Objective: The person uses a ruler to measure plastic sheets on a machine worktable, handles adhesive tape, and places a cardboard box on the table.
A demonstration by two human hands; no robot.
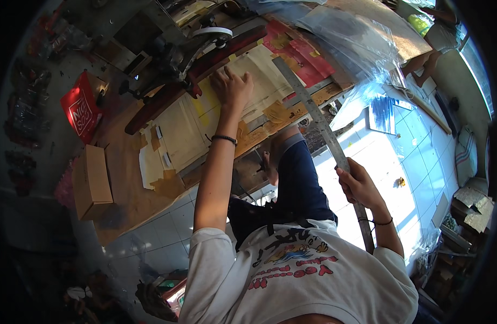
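Observation:
A long metal ruler [320, 120] slants across the view, its far end over the table's papers and its near end by my right forearm. My right hand [361, 186] is closed around it, thumb on top, out beyond the table edge. My left hand [232, 89] reaches over the table with fingers spread, resting on or just above a beige sheet [186, 137] held with brown tape. Close past its fingertips runs a dark red bar [221, 56] of a black machine [170, 56]. Red sheets [297, 51] lie beyond the beige sheet.
A cardboard box [92, 181] and a red printed bag [81, 102] stand at the left. Clear plastic sheeting [356, 40] hangs over the table's right end. Another person's legs [424, 67] show at the upper right. White tiled floor [421, 162] lies at the right.

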